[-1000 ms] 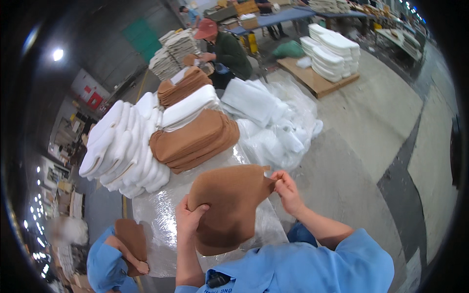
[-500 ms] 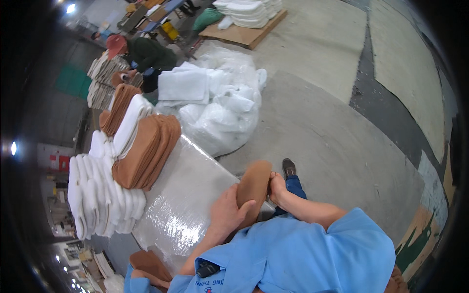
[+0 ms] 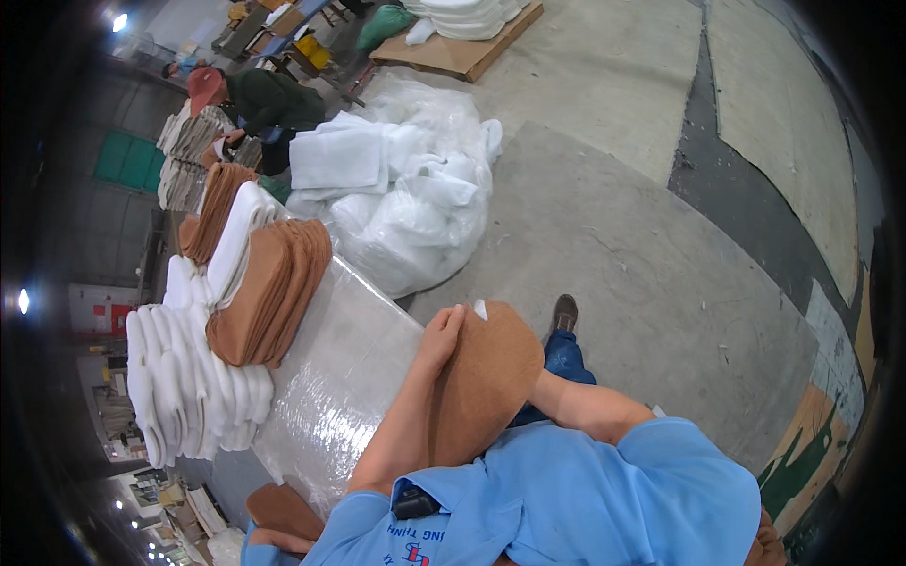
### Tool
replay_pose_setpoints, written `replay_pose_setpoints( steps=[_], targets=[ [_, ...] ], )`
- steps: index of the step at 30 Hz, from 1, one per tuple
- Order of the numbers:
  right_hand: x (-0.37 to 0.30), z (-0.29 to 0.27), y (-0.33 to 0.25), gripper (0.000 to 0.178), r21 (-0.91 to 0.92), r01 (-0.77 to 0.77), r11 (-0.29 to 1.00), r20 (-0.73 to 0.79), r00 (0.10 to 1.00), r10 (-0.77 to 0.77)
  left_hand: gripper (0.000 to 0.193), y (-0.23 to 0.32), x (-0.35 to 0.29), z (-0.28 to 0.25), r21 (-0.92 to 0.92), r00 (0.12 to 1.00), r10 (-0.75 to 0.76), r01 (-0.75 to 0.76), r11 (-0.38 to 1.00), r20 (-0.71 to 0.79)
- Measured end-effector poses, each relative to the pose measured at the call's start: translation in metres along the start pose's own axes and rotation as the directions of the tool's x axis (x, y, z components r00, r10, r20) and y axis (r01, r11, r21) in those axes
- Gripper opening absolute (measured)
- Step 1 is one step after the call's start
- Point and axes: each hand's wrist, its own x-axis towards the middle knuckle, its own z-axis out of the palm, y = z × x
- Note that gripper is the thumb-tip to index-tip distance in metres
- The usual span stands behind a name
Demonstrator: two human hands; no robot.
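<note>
In the centre of the frame we see a brown piece of matt, slightly fuzzy cloth. Glossy, clear plastic film shines left of it. We find soft, fleecy white pads at left, crinkled, shiny plastic sheeting upper centre, and a matt, woven-looking blue shirt below.

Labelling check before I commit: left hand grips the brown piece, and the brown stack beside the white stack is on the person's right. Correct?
Wrong side: the head view shows the brown stack beside the white stack on the person's left. The left hand does grip the brown piece.
</note>
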Motion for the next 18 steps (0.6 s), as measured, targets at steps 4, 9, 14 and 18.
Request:
replay_pose_setpoints(
  steps=[4,9,14,18],
  targets=[
    [-0.009,0.003,-0.012,0.035,-0.298,0.058,0.953,0.076,0.996,-0.036,0.035,-0.016,0.006,0.008,0.149,0.995,-0.014,-0.001,0.989,0.096],
    [-0.041,0.024,-0.026,0.037,-0.652,0.154,0.742,0.159,0.985,-0.065,0.029,-0.012,-0.007,0.027,0.479,0.962,0.266,-0.201,0.854,-0.070],
    [-0.055,0.002,-0.015,0.037,-0.243,0.093,0.966,0.240,0.970,-0.033,0.030,0.009,-0.017,0.031,0.490,0.992,0.106,-0.124,0.863,0.064],
    [-0.005,-0.032,-0.006,0.039,-0.200,0.127,0.972,0.295,0.953,-0.064,0.031,-0.014,0.012,0.033,0.582,0.988,-0.084,-0.008,0.813,0.130]
  ],
)
